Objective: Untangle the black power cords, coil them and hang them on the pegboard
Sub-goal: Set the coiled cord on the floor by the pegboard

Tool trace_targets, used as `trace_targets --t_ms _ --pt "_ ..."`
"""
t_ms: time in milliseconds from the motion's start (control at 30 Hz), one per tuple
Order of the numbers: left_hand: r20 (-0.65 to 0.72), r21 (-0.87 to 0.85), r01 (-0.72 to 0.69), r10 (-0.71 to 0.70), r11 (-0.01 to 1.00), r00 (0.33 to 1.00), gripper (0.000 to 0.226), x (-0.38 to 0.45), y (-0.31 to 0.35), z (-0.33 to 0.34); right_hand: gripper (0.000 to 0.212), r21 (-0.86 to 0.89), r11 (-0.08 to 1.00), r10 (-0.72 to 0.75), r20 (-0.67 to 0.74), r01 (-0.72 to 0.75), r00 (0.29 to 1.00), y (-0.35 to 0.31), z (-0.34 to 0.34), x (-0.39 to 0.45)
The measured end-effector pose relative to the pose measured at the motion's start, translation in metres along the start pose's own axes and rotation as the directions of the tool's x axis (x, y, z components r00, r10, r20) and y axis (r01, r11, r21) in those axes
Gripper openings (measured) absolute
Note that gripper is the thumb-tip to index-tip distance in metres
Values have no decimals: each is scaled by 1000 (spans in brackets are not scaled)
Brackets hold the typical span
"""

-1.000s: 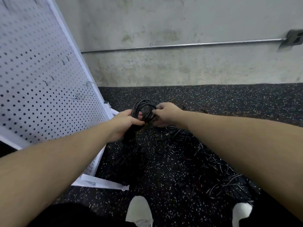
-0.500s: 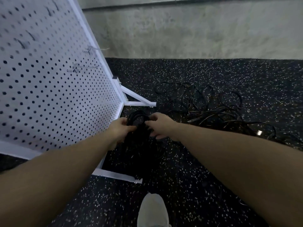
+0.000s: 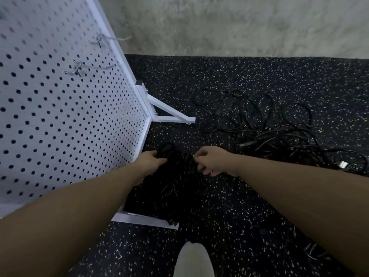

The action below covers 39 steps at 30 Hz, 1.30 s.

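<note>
Hands lower than before: left hand (image 3: 148, 160) grips coiled cords (image 3: 175, 176); right hand (image 3: 211, 160) pinches them.

A black rubber floor flecked with white (image 3: 259, 216) spreads beneath and beyond the hands to a rough, mottled grey concrete wall (image 3: 239, 25) rising far ahead of them, in dim, even light.

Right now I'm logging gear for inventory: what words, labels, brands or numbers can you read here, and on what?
None can be read.
Pegboard: white perforated panel, no lettering shows.
Coil of cords, gripped by the left hand and right hand: no print visible.
Tangled cords on the floor: any marking on the plugs is too small and blurred.
Shoe: no logo shows.
</note>
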<state>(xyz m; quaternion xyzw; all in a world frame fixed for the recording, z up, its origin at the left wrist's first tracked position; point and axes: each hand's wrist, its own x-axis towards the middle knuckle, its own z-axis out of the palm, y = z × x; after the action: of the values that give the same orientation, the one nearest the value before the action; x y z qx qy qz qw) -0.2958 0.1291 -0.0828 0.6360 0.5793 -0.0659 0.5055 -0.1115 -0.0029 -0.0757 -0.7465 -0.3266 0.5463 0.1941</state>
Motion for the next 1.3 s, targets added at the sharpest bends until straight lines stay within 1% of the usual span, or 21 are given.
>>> trace_targets --t_ms 100,233,267,333,367,400,467,600,733,833,933,1033,1100,1133,1200,1233,1267,1300 --pt "7 49 -24 24 999 1000 31 0 0 -2 28 -36 999 -3 0 3 1000 1 -1 -8" --pt "98 97 -42 32 994 995 26 -19 9 -1 28 -110 994 -21 7 21 1000 -2 -11 -33" --pt "103 111 -55 44 992 994 33 -25 11 0 28 -130 991 -27 3 27 1000 -3 -15 -42" --pt "70 119 -98 90 988 993 52 -34 18 1 29 -142 989 -33 -13 31 999 -2 -21 -59" --pt "47 115 -120 115 986 992 55 -41 23 0 30 -146 989 -35 -19 32 999 -2 -25 -68" --pt "35 111 -144 141 983 989 52 -47 29 -1 30 -157 987 -38 -26 33 999 0 -29 -77" --pt "58 112 -196 190 974 980 39 -63 43 -3 30 -181 983 -42 -46 33 998 3 -36 -96" --pt "78 173 -352 343 920 936 22 -95 79 10 28 -176 983 -62 -101 43 993 13 -49 -129" --pt "213 207 -437 395 875 893 22 -120 111 49 26 -173 984 -67 -152 40 986 35 -65 -150" --pt "274 236 -478 414 846 868 25 -128 127 81 22 -181 983 -78 -205 40 976 54 -79 -155" --pt "330 305 -505 408 808 851 32 -125 138 112 15 -244 970 -89 -255 25 963 75 -94 -150" --pt "379 353 -530 400 771 834 41 -114 143 136 28 -304 953 -64 -258 -18 964 92 -105 -143" --pt "406 374 -529 379 762 832 43 -104 145 148 37 -375 926 -72 -250 -28 966 100 -112 -141" --pt "422 384 -526 362 759 831 41 -99 146 155 39 -412 911 -78 -228 -24 971 104 -115 -141" --pt "457 397 -524 333 753 825 39 -90 146 169 37 -514 858 -62 -123 -11 990 112 -120 -141" --pt "473 398 -528 325 750 819 38 -85 145 176 37 -600 800 -38 -56 -4 998 118 -122 -139" --pt "488 395 -533 321 748 812 36 -82 146 183 40 -708 706 -3 6 7 1000 125 -124 -138" --pt "505 389 -535 312 750 805 34 -80 146 190 46 -816 578 32 53 25 998 133 -126 -136"
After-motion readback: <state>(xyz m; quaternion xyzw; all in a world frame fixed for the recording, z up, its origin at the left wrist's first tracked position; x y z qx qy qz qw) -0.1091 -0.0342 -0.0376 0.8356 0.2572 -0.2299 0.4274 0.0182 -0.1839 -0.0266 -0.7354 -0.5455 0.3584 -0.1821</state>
